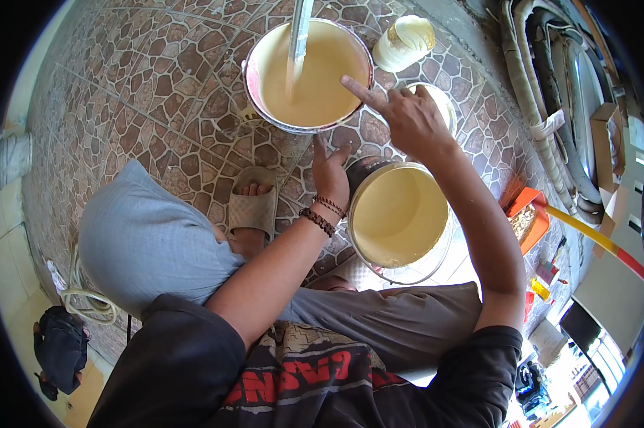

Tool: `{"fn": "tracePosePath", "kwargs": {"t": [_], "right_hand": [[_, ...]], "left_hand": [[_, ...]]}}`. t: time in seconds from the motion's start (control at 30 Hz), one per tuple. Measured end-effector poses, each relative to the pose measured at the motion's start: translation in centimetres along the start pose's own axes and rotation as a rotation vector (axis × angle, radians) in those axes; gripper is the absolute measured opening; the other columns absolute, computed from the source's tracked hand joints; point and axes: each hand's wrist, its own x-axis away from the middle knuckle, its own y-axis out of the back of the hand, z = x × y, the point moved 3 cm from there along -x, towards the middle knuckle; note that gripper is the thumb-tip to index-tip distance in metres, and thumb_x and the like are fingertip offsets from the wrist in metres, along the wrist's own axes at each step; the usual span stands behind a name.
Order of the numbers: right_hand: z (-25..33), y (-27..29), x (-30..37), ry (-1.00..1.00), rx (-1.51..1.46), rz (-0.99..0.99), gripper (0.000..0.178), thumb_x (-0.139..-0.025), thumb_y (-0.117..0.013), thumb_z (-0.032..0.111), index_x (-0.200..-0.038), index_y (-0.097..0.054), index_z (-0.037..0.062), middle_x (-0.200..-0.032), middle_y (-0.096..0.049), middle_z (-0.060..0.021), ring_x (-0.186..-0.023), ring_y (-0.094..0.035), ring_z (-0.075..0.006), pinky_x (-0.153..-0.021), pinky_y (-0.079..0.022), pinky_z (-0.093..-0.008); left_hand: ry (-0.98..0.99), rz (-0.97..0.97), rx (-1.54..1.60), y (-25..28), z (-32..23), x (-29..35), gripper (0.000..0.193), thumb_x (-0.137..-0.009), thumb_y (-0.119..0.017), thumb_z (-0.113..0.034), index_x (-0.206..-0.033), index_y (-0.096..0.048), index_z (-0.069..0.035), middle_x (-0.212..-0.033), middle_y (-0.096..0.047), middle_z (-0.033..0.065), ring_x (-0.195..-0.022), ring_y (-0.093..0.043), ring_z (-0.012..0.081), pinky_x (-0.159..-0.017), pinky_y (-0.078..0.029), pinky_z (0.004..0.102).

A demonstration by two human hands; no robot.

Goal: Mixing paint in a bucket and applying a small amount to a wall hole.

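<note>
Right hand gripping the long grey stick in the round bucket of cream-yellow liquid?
No, the right hand extends its index finger toward the bucket, visibly apart from the stick.

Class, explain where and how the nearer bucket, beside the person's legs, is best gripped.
Probably by the wire handle of the nearer bucket, coming from the person's side: its loop hangs out past the rim toward the legs, while the wide, paint-coated mouth offers a messier hold.
</note>
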Motion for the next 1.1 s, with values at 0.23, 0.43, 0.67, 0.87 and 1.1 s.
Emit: {"fn": "tracePosePath", "kwargs": {"t": [0.23, 0.43, 0.67, 0.87, 1.1], "right_hand": [[-3.3, 0.2, 4.4, -0.047, 0.327, 0.058, 0.061, -0.079, -0.061, 0.010, -0.133, -0.045, 0.0318, -0.100, -0.061, -0.0118, -0.103, -0.055, -0.0217, -0.095, -0.037, -0.0413], [-3.8, 2.2, 10.9, -0.375, -1.046, 0.208, 0.038, -0.098, -0.036, 0.027, -0.127, -0.051, 0.0066, -0.129, -0.051, -0.0146, -0.121, -0.047, -0.0267, -0.100, -0.036, -0.0399], [-2.6, 1.3, 13.8, -0.630, -1.051, 0.173, 0.067, -0.096, -0.021, 0.052, -0.126, -0.050, -0.0017, -0.132, -0.046, -0.0195, -0.128, -0.036, -0.0280, -0.106, -0.027, -0.0365], [-1.4, -0.8, 14.5, -0.563, -1.040, 0.084, 0.066, -0.096, -0.022, 0.050, -0.124, -0.052, -0.0012, -0.141, -0.035, -0.0184, -0.132, -0.030, -0.0316, -0.109, -0.021, -0.0406], [-0.9, 0.2, 12.3, -0.229, -0.528, 0.099, 0.055, -0.095, -0.030, 0.049, -0.125, -0.055, 0.0100, -0.142, -0.033, -0.0188, -0.132, -0.028, -0.0349, -0.107, -0.018, -0.0450]], "left_hand": [[-0.099, 0.081, 0.004, 0.1, -0.7, 0.0, 0.067, -0.082, -0.052, -0.010, -0.142, -0.023, -0.003, -0.144, -0.029, 0.0171, -0.132, -0.030, 0.0255, -0.102, -0.029, 0.0332], [0.084, 0.027, 0.004, 0.0, 0.7, 1.4, 0.058, -0.078, -0.057, -0.012, -0.129, -0.040, 0.009, -0.120, -0.055, 0.0225, -0.110, -0.053, 0.0271, -0.096, -0.037, 0.0298], [0.113, -0.010, -0.066, 0.1, 2.2, 1.1, 0.049, -0.080, -0.055, -0.015, -0.122, -0.047, 0.010, -0.116, -0.056, 0.0249, -0.106, -0.055, 0.0285, -0.092, -0.039, 0.0303], [0.059, -0.055, -0.103, 0.1, 2.0, 1.3, 0.050, -0.081, -0.053, -0.019, -0.121, -0.048, 0.010, -0.118, -0.055, 0.0263, -0.111, -0.053, 0.0321, -0.096, -0.037, 0.0330], [0.054, -0.058, -0.126, 0.3, 1.8, 1.3, 0.051, -0.081, -0.053, -0.021, -0.121, -0.048, 0.010, -0.120, -0.054, 0.0270, -0.114, -0.052, 0.0329, -0.097, -0.036, 0.0334]]}}
